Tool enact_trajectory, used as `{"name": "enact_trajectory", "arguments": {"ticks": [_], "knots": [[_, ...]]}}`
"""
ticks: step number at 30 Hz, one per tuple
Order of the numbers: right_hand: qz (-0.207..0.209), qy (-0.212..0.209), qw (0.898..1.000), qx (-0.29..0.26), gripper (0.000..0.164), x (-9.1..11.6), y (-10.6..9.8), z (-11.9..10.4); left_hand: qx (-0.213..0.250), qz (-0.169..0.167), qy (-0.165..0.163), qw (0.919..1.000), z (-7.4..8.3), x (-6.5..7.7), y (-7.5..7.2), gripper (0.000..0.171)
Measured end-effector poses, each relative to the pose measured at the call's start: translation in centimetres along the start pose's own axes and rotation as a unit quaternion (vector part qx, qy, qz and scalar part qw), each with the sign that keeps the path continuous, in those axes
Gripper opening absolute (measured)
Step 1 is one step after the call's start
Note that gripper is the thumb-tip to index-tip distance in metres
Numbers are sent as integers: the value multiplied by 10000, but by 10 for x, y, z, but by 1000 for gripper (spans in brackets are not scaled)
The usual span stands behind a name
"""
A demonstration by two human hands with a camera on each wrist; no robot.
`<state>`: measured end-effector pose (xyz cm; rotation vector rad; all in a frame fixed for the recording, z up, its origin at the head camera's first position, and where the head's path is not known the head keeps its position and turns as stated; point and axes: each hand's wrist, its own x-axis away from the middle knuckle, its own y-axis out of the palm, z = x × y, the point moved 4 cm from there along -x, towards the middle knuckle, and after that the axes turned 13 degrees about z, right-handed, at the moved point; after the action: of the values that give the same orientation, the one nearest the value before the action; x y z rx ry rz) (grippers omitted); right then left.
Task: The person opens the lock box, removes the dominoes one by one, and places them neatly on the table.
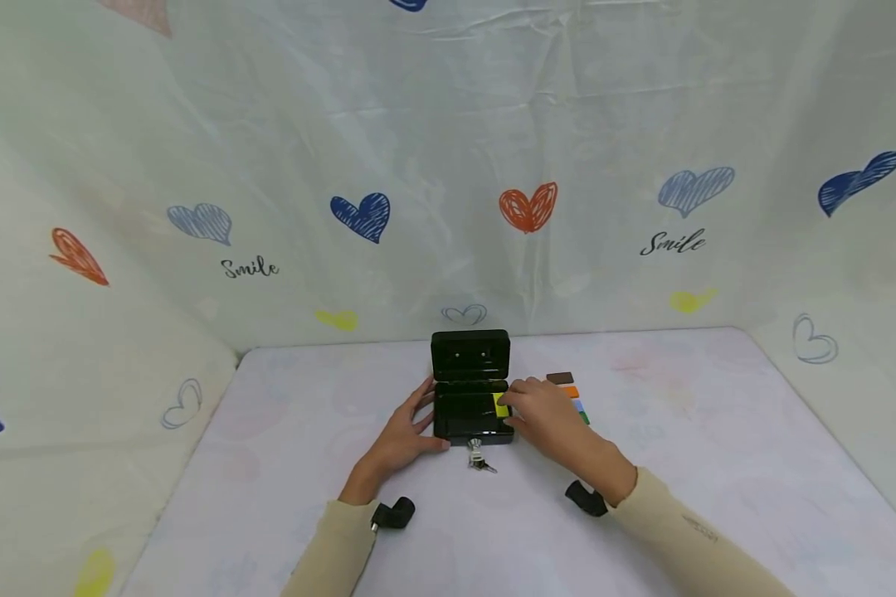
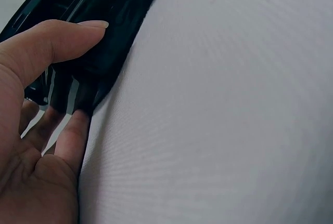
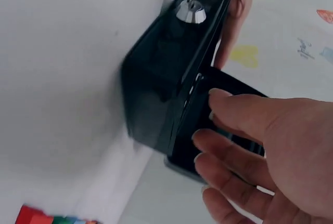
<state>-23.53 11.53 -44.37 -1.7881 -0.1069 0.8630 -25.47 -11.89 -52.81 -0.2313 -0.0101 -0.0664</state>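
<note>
A black cash box (image 1: 471,431) stands on the table with its lid (image 1: 470,355) raised at the back. Keys (image 1: 481,461) hang from the round lock (image 3: 191,12) on its front. My left hand (image 1: 401,435) holds the box at its left front corner, thumb on the front face and fingers along the side. Inside, at the right end, is a yellow block (image 1: 500,405). Over that end reaches my right hand (image 1: 548,419), its fingertips close to the block. In the right wrist view, thumb and fingers are apart with nothing visible between them; the block is hidden there.
Right of the box lie several coloured blocks, among them a brown block (image 1: 560,378), an orange block (image 1: 571,391) and a red block (image 3: 32,216), partly hidden by my right hand in the head view. A white curtain (image 1: 448,166) printed with hearts hangs behind the table.
</note>
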Motion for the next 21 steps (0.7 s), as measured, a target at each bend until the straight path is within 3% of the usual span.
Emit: {"name": "enact_trajectory", "arguments": {"ticks": [6,12,21], "knots": [[-240,295,9991,161,28,-13,14,-12,136,-65,-12,9999,0,-1,-1,116],[-435,455,9954,725,24,-20,26,-17,217,-225,147,9994,-1,1,-2,115],[-707,387,9897,1181,17,-21,34,-23,372,-304,179,9987,-2,-1,-1,118]]}}
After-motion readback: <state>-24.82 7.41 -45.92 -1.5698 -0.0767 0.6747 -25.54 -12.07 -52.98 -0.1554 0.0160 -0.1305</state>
